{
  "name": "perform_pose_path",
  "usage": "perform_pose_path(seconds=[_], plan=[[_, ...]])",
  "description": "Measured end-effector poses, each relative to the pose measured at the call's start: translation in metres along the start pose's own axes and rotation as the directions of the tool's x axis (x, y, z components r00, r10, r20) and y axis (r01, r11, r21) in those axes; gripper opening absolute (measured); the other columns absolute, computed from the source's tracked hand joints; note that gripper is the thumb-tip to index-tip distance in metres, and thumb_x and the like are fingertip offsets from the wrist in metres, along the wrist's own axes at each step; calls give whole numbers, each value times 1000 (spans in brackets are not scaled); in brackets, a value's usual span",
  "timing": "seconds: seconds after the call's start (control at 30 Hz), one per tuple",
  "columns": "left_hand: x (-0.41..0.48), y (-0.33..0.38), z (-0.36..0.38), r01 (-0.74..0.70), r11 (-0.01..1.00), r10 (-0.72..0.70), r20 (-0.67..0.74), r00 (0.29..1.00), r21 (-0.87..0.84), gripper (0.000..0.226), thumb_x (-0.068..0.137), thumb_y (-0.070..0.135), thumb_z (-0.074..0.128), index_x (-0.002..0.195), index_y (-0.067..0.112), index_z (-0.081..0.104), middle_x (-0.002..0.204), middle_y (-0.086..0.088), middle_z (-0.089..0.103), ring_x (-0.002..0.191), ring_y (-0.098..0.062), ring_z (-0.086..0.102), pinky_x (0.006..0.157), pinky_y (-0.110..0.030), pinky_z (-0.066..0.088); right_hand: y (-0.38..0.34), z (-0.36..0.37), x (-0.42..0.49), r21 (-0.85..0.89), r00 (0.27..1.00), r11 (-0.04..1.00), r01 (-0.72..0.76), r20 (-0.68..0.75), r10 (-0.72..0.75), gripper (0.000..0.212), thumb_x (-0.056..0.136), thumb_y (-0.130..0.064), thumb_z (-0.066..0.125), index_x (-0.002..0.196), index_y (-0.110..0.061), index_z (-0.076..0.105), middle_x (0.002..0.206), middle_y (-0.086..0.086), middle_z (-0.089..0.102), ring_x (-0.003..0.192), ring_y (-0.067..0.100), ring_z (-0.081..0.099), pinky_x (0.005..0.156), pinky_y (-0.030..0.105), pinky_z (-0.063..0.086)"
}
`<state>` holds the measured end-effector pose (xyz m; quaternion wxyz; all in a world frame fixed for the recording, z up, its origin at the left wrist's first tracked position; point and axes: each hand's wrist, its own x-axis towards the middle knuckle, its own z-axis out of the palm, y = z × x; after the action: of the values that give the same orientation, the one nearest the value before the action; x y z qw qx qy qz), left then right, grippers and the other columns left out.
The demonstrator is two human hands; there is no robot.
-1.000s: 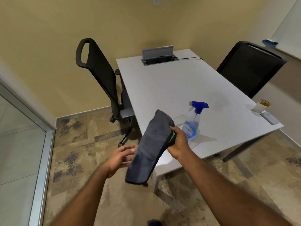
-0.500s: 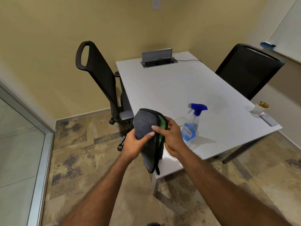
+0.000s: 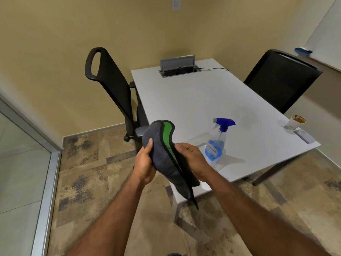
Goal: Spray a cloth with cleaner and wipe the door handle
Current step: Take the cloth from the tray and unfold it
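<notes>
Both hands grip the cloth (image 3: 162, 156) in front of my chest: my left hand (image 3: 145, 163) is closed on its grey left face, thumb pressed flat against the fabric, and my right hand (image 3: 191, 159) is closed on the right edge, fingers curled behind it. Held so, the cloth is folded, grey outside with a green inner face showing along the fold. Its long axis runs from the rounded top, away from me, down to a hanging corner near the table's (image 3: 184, 100) front edge.

Just to the right of my right hand stands the spray bottle (image 3: 217, 141), upright on the table near its front edge, blue trigger head on top and nozzle turned left toward the cloth. It is apart from the hand but close, so I judge the right hand to be the nearer one for taking it (the left would have to cross the cloth). That calls for the left hand to keep the cloth alone.

Spraying, as I read it, is not yet done. No door handle is in view; a glass panel (image 3: 22, 172) stands at the left. Two black chairs (image 3: 110, 85) flank the table, and a paper cup (image 3: 295, 121) sits at its right edge.
</notes>
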<state>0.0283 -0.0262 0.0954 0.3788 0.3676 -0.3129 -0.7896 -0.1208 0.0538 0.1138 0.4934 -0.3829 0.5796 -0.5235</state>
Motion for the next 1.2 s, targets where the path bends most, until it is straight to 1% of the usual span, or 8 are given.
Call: perform_pose_path(seconds=[0.17,0.37,0.57,0.7,0.8,0.9,1.03,1.2], plan=[[1,1,8,15,1000,-14,-42,999,3,60,97,51,49,137,6,55,127,-20,65,112,-29,67,92,-41,54,-1,6,8,-201,986,970,136,-64,-152,21,95,-17,63,94,-36,72,93,-12,74,94,7,69,81,23,57],[-7,-10,33,-127,870,252,-209,945,476,115,55,69,74,145,9,34,133,-8,57,118,-22,59,100,-43,51,-6,13,12,-474,938,845,248,-102,-333,20,85,-6,65,95,-22,70,83,-15,67,84,0,65,73,12,52],[-19,-28,32,-285,798,390,-95,916,530,98,66,58,79,142,8,43,127,-3,64,115,-14,63,95,-31,54,-17,12,13,-678,824,619,397,-33,-566,21,77,0,58,91,-9,71,83,3,64,76,17,60,63,35,53],[-16,-26,27,-196,875,259,-87,962,443,50,81,43,75,120,14,64,105,1,75,99,-13,71,83,-27,58,-13,7,17,-680,873,639,359,4,-487,18,86,-6,62,101,-10,71,91,2,69,83,14,63,75,33,57],[-9,-16,15,-95,917,162,-142,977,388,22,95,29,59,101,11,71,91,-6,75,92,-25,70,76,-35,57,-13,5,20,-562,896,766,313,-91,-434,10,91,-15,66,97,-21,71,88,-10,69,85,1,64,75,14,54],[-7,-4,-2,36,982,13,-256,967,185,36,98,36,45,101,12,71,96,-11,75,96,-29,67,82,-41,56,-20,0,27,-437,932,880,183,-207,-296,16,93,-20,65,90,-35,62,88,-20,65,84,-4,63,66,7,48],[-2,10,-22,48,999,-41,-232,972,23,43,98,43,42,97,13,73,84,-6,76,81,-24,71,60,-26,54,-23,-12,36,-387,967,922,-5,-238,-95,9,100,-34,53,101,-25,53,92,-13,60,85,2,58,64,16,42],[-3,23,-35,95,995,-94,-65,993,18,73,89,69,46,125,9,66,117,-12,71,108,-28,68,87,-41,54,-26,-14,47,-302,945,937,-175,-318,74,23,101,-42,49,108,-20,51,104,-6,59,85,4,57,68,18,46]])
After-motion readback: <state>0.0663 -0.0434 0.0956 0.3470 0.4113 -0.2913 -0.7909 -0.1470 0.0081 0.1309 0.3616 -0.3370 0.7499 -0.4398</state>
